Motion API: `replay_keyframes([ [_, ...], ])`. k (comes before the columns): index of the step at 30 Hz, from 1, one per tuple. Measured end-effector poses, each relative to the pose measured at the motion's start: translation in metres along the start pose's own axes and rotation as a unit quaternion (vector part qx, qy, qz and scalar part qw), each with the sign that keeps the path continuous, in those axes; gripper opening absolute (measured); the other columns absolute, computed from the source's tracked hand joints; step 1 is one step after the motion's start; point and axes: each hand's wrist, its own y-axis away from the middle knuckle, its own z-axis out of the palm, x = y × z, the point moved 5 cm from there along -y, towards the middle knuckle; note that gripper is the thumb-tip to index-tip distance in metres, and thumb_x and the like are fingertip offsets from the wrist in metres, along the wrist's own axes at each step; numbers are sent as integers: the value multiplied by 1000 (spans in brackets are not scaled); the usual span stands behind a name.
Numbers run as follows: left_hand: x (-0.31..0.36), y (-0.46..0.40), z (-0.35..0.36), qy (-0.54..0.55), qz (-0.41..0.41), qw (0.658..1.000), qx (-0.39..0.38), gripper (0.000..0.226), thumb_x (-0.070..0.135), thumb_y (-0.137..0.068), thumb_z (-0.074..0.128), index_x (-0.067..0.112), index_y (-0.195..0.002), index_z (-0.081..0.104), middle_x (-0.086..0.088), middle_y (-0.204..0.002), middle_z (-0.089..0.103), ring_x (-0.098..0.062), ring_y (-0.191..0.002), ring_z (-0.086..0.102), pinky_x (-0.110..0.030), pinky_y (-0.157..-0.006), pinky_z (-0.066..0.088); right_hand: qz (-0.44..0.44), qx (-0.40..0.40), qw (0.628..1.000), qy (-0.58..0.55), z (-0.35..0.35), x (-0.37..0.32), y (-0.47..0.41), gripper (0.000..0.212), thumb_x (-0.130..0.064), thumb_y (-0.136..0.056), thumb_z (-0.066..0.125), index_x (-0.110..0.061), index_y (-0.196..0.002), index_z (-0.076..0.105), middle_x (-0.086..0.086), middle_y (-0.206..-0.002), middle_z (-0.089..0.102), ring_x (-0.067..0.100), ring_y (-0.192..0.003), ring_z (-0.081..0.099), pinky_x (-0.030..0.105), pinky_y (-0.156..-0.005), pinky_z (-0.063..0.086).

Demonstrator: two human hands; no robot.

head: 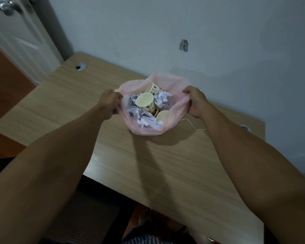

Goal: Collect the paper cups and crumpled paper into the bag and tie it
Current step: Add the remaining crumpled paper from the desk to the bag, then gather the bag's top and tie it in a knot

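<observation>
Two bare forearms, no sleeves, no watch, rings or bands visible. Left hand (111,103) and right hand (195,102) both bare, no gloves. Wide-angle lens makes the forearms look very broad toward the bottom edge. At the bottom centre, a patch of blue-and-white checked fabric garment (144,239) on the person's body; which garment, cannot tell. A foot (145,219) shows just above it, blurred; footwear unclear.
</observation>
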Motion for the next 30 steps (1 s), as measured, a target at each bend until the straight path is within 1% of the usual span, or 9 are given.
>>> replay_keyframes([
  [3, 26, 3, -3, -7, 55, 998, 24, 14, 5, -87, 52, 16, -95, 49, -8, -47, 52, -16, -28, 44, -24, -50, 39, -53, 25, 996, -66, -9, -26, 5, 22, -30, -83, 70, -12, -94, 72, 8, -89, 73, 27, -75, 68, 37, -74, 54],
  [6, 55, 12, -6, 14, 76, 996, 45, 15, 4, -83, 54, 17, -83, 47, -10, -46, 47, -20, -27, 45, -25, -49, 40, -114, 104, 988, -6, -27, -55, 13, 7, -14, -83, 66, -13, -78, 72, 5, -78, 68, 24, -70, 59, 36, -67, 47],
  [9, 85, 22, -8, 26, 80, 995, 60, 5, 11, -78, 53, 16, -77, 50, -8, -42, 45, -22, -32, 47, -25, -49, 44, -222, 151, 952, 147, -42, -83, 29, 30, 5, -82, 55, -12, -98, 74, 7, -98, 69, 23, -84, 61, 30, -68, 49],
  [13, 120, 30, -10, -5, 112, 990, 82, 7, 14, -83, 48, 8, -83, 52, -19, -73, 52, -30, -67, 57, -40, -60, 51, -303, 212, 877, 308, -59, -114, 60, 64, 10, -78, 42, -29, -127, 56, 4, -106, 57, 23, -82, 57, 31, -70, 49],
  [16, 142, 38, -13, -43, 141, 980, 131, 13, 9, -88, 48, 5, -96, 58, -23, -89, 61, -34, -76, 67, -48, -60, 60, -278, 283, 838, 376, -79, -131, 77, 53, 3, -86, 52, -26, -130, 57, 9, -119, 62, 33, -99, 64, 36, -85, 52],
  [19, 162, 51, -17, -84, 151, 970, 169, 18, 3, -85, 48, 6, -96, 63, -20, -91, 65, -24, -55, 65, -31, -35, 51, -245, 355, 816, 385, -105, -144, 98, 32, -1, -88, 59, -11, -118, 64, 17, -123, 64, 38, -107, 67, 42, -92, 56],
  [22, 175, 55, -19, -85, 131, 973, 171, 20, 1, -84, 56, 2, -102, 66, -18, -95, 64, -22, -53, 61, -31, -34, 51, -192, 382, 852, 302, -131, -146, 114, 19, 5, -89, 59, -5, -106, 60, 16, -113, 64, 39, -87, 70, 48, -71, 63],
  [25, 183, 61, -3, -23, 89, 990, 109, 16, 6, -84, 58, 4, -98, 66, -11, -88, 61, -19, -59, 56, -28, -48, 54, -137, 292, 942, 90, -147, -140, 117, 15, 11, -91, 55, -3, -96, 55, 17, -99, 60, 31, -67, 65, 32, -39, 54],
  [30, 188, 69, 19, 17, 50, 996, 71, 11, -1, -88, 51, 7, -87, 57, -10, -78, 56, -18, -56, 53, -22, -36, 47, -126, 240, 962, -23, -170, -132, 131, 12, 10, -97, 51, 2, -103, 58, 19, -91, 61, 25, -60, 60, 25, -35, 50],
])
